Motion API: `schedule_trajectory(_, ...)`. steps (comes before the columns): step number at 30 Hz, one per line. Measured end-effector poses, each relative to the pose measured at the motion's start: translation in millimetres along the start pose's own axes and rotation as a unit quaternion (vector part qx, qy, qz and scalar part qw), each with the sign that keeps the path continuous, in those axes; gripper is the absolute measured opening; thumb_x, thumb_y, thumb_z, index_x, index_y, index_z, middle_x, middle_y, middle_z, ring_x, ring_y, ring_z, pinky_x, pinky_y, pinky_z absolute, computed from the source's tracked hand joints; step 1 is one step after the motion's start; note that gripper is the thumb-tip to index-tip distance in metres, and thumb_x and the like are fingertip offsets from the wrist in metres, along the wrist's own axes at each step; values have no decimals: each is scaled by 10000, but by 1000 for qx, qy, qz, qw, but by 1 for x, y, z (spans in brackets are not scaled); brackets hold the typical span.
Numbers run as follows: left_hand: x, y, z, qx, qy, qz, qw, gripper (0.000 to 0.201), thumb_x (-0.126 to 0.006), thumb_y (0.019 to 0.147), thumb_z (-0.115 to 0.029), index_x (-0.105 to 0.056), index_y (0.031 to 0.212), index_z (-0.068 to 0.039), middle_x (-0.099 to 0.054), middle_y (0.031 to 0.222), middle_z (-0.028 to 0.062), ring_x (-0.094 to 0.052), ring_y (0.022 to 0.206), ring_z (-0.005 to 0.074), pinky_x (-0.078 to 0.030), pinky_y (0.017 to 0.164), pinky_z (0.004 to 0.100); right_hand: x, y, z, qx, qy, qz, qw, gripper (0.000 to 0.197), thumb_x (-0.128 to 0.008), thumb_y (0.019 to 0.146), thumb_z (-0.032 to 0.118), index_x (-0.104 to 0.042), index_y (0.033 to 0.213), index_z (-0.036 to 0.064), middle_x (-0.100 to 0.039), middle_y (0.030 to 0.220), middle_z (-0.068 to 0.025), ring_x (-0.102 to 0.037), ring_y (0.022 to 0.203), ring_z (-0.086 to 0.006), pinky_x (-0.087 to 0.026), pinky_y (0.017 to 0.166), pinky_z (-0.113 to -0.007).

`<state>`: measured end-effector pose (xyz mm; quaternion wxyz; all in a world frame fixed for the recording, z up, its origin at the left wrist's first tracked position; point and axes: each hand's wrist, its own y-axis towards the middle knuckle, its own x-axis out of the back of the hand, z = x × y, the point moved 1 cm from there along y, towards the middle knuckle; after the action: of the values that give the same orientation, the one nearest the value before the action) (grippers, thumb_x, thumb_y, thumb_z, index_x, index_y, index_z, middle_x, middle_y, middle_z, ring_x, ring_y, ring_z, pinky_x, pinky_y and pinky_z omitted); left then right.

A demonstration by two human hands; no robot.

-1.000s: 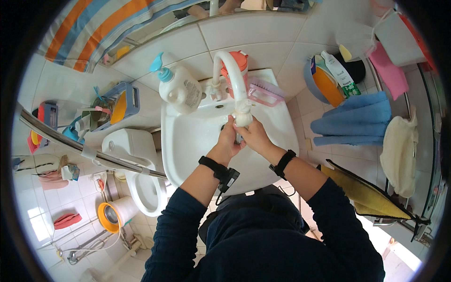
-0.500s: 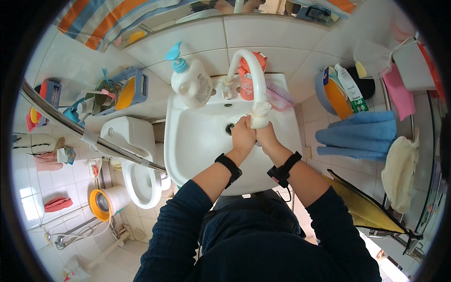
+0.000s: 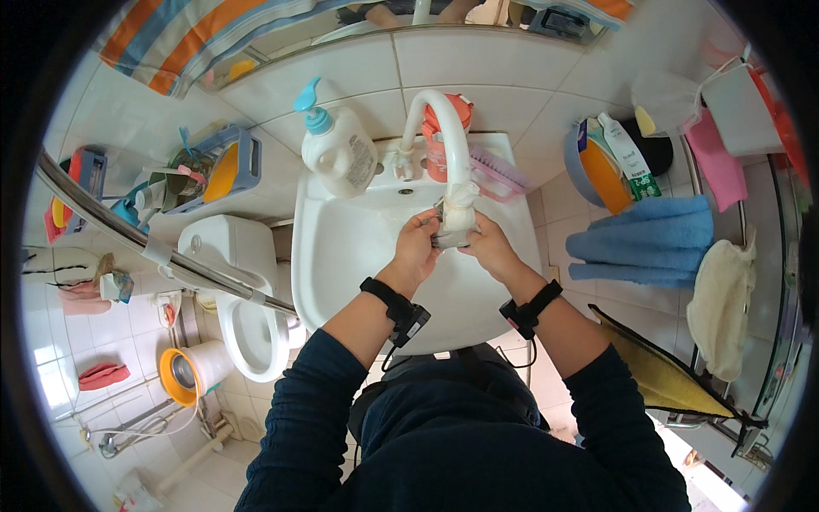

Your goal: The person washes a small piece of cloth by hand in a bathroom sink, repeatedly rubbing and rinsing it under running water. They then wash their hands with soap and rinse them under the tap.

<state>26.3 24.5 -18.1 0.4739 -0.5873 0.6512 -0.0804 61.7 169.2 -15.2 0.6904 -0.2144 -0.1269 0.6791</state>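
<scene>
Gripped a small greyish object (image 3: 448, 241), perhaps plastic, between the left hand (image 3: 415, 247) and the right hand (image 3: 493, 245), just below the white gooseneck faucet (image 3: 458, 152), over the washbasin (image 3: 345, 256).

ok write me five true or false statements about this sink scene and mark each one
1. The left hand and right hand are both over the sink. True.
2. The left hand is empty. False: it holds a small greyish thing.
3. The pump bottle stands to the right of the tap. False: the pump bottle stands to the left of the tap.
4. A brush lies at the sink's back right. True.
5. The towel hanging to the right is red. False: the towel is blue.
</scene>
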Motion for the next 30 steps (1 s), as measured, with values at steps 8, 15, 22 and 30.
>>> schedule_trajectory(8,5,8,4,-33,-55,47,997,354,-461,787,57,-453,1132,-25,-548,1031,106,-557,913,205,-474,770,331,5,-21,6,85,-148,32,985,619,-540,746,-57,-414,1331,102,-522,1193,-82,-556,978,-208,-455,843,-281)
schedule_trajectory(15,-2,-11,-3,6,15,166,986,465,-444,726,116,-438,1181,18,-548,1066,117,-563,963,219,-450,864,327,6,-31,23,-139,212,8,967,580,-592,850,242,-338,1364,150,-458,1190,-46,-465,1067,-213,-470,778,-417)
schedule_trajectory(22,-2,-25,-15,10,-22,118,993,359,-427,777,47,-488,1129,9,-581,1050,124,-579,959,247,-466,870,352,18,-2,-4,-54,-67,-8,996,373,-589,862,315,-545,1159,93,-572,925,-4,-528,804,-154,-447,688,-314)
schedule_trajectory(30,1,-25,-16,119,-48,178,976,393,-359,792,-109,-468,1145,23,-552,1068,144,-572,918,268,-458,874,419,5,-5,6,-114,139,22,983,252,-530,898,312,-528,1051,112,-549,991,38,-493,894,-64,-426,717,-325)
